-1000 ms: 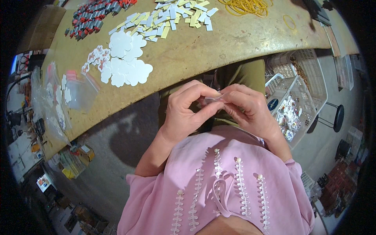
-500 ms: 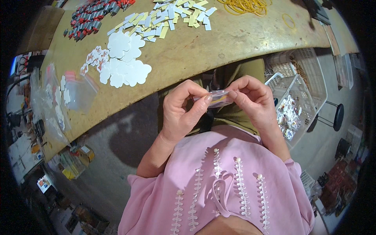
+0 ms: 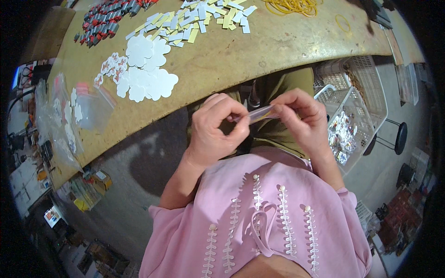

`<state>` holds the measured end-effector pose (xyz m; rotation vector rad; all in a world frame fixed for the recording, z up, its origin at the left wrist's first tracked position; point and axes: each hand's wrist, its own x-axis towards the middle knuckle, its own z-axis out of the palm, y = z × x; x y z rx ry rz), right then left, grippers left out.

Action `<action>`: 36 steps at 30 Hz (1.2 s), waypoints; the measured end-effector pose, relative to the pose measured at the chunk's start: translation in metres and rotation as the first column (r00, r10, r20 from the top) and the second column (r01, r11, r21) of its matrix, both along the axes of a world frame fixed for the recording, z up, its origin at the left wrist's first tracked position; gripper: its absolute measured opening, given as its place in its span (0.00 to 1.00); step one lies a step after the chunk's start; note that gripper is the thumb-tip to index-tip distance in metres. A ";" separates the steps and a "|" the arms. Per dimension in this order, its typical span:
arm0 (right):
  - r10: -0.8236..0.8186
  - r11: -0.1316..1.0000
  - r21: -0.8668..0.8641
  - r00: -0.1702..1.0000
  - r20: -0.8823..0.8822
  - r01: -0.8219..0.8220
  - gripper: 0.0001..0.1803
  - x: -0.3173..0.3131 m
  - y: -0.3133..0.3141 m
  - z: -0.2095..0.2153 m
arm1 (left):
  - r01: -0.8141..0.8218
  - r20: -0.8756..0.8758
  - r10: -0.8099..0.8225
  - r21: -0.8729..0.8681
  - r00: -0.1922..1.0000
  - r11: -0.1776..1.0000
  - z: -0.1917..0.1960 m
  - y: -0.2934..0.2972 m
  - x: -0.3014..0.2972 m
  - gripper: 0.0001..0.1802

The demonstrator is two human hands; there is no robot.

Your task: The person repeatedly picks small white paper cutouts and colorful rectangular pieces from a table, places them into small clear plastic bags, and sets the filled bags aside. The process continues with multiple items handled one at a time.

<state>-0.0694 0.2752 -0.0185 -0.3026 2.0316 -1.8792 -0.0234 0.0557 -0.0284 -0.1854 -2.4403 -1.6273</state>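
- Above the person's lap, just off the near edge of the bench (image 3: 222, 69), I saw a small clear bag (image 3: 262, 113) with something yellow in it.
- Left hand (image 3: 214, 123): fingers curled nearly closed, thumb and forefinger at the bag's left end.
- Right hand (image 3: 303, 116): thumb and fingertips pinched together on its right end.
- Half a second earlier the bag had shown me a broader face; now it was tipped narrower, right end higher.
- Lettering on the carton (image 3: 103, 181) by the bench was too small for me to read.
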 end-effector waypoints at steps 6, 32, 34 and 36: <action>0.054 0.962 -0.274 0.963 0.265 0.021 0.04 -0.007 0.009 -0.012 | -0.106 0.392 -0.114 0.497 0.913 0.861 -0.020 -0.008 0.022 0.11; 0.004 0.992 -0.119 0.968 0.251 0.027 0.18 -0.002 0.020 -0.026 | -0.047 0.543 -0.230 0.449 0.808 0.892 -0.025 0.000 0.030 0.05; -0.052 0.986 0.163 0.998 0.038 0.045 0.19 -0.012 0.045 -0.029 | -0.068 0.533 -0.193 0.431 0.824 0.900 -0.027 -0.008 0.035 0.06; -0.054 0.894 0.420 0.968 -0.246 0.157 0.20 -0.019 0.083 -0.028 | -0.068 0.536 -0.125 0.327 0.835 0.943 -0.019 -0.013 0.038 0.05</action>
